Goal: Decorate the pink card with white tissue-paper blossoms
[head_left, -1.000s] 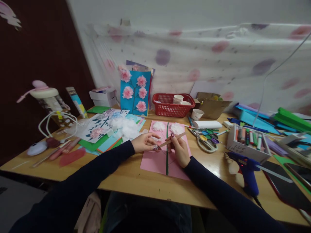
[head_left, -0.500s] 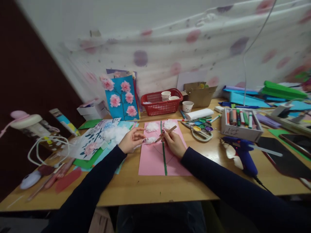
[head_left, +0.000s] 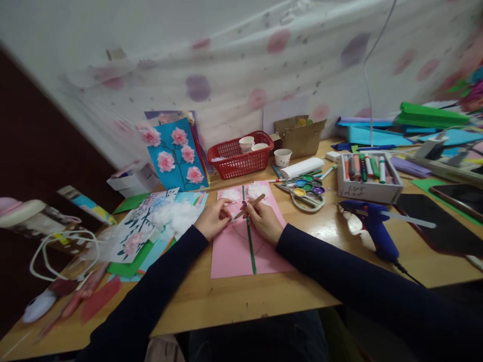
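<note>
On the table lies a pink sheet (head_left: 231,259) with a green stripe (head_left: 251,254) down it and thin curved pencil lines. White cotton tufts (head_left: 257,191) rest near its far edge. My right hand (head_left: 264,221) grips a brown, flat stick-like tool (head_left: 257,199), its pointed end slanting down to the left. My left hand (head_left: 213,218) is at the sheet's left side with thumb and forefinger drawn together near that tip. What lies between those fingers is too small and hidden to name. Loose cotton (head_left: 173,216) is heaped on papers left of my left hand.
Behind the sheet stand a blue flower picture (head_left: 169,156), a red basket (head_left: 241,161) and a paper cup (head_left: 283,157). To the right are scissors (head_left: 309,203), a marker box (head_left: 370,188), a blue glue gun (head_left: 377,231) and a dark tablet (head_left: 441,226).
My left hand has moved right over the sheet, closer to the tool, and its fingers have drawn in. It now covers the nearer left tuft's place. The view has shifted slightly.
</note>
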`<action>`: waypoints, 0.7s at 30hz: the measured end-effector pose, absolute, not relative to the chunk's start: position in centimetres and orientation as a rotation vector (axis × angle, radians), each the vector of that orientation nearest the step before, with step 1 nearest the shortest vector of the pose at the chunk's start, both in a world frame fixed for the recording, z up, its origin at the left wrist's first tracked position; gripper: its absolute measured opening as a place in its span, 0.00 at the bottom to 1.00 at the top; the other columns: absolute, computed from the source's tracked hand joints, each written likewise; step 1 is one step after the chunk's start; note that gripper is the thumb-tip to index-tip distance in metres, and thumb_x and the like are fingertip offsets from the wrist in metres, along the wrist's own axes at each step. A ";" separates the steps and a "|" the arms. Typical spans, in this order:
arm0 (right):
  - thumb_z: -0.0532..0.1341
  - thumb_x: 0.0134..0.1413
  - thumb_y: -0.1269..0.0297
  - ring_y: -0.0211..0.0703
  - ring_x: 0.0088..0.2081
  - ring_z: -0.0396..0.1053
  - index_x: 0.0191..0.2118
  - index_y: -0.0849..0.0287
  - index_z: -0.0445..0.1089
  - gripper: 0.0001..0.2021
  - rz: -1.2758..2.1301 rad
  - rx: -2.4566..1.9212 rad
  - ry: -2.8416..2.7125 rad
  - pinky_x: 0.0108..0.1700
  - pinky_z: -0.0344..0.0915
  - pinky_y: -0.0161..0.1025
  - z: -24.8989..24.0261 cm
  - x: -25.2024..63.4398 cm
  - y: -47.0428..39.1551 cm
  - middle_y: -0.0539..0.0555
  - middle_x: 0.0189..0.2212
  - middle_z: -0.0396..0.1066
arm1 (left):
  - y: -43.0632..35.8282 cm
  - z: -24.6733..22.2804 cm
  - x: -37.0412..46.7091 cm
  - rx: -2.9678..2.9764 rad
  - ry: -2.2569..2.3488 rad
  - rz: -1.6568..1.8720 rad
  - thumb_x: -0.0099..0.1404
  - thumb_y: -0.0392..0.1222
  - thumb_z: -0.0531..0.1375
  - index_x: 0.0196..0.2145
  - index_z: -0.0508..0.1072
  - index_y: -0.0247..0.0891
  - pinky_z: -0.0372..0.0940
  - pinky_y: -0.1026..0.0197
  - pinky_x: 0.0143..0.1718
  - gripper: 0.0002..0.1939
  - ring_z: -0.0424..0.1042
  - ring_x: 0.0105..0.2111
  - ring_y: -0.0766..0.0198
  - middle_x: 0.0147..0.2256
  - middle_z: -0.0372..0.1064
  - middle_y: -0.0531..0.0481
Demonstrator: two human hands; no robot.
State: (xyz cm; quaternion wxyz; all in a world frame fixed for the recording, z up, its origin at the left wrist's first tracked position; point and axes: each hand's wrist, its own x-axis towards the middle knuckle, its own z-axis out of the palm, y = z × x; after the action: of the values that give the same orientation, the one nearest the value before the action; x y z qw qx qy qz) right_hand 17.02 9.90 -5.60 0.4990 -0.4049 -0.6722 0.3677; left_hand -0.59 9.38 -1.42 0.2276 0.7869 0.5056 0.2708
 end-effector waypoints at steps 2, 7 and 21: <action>0.49 0.60 0.56 0.36 0.20 0.66 0.32 0.61 0.67 0.16 0.874 -0.963 -1.616 0.22 0.61 0.32 -5.4 17.1 9.7 0.52 0.23 0.70 | 9.5 -1.4 -0.6 2.192 1.383 0.707 0.49 0.27 0.58 0.46 0.63 0.36 0.66 0.63 0.31 0.25 0.73 0.27 0.65 0.27 0.72 0.52; 0.49 0.61 0.58 0.37 0.22 0.68 0.31 0.61 0.67 0.16 0.799 -0.949 -1.644 0.26 0.62 0.33 -5.1 17.3 9.3 0.52 0.21 0.69 | 9.9 -1.2 -0.8 2.196 1.354 0.634 0.50 0.30 0.59 0.47 0.61 0.36 0.66 0.62 0.31 0.25 0.73 0.28 0.64 0.27 0.72 0.52; 0.47 0.62 0.57 0.39 0.26 0.67 0.28 0.58 0.65 0.16 0.692 -0.947 -1.868 0.30 0.62 0.35 -5.3 17.0 9.4 0.52 0.24 0.69 | 10.3 -0.8 -0.4 2.304 1.368 0.516 0.51 0.31 0.58 0.48 0.60 0.37 0.62 0.63 0.32 0.26 0.72 0.30 0.63 0.29 0.73 0.51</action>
State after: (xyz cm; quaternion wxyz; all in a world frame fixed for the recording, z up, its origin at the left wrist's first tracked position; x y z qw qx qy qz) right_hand 17.02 9.39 -5.32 0.4510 -0.3830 -0.7560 0.2800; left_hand -0.42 10.29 -0.85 0.2051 0.8264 0.4907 0.1851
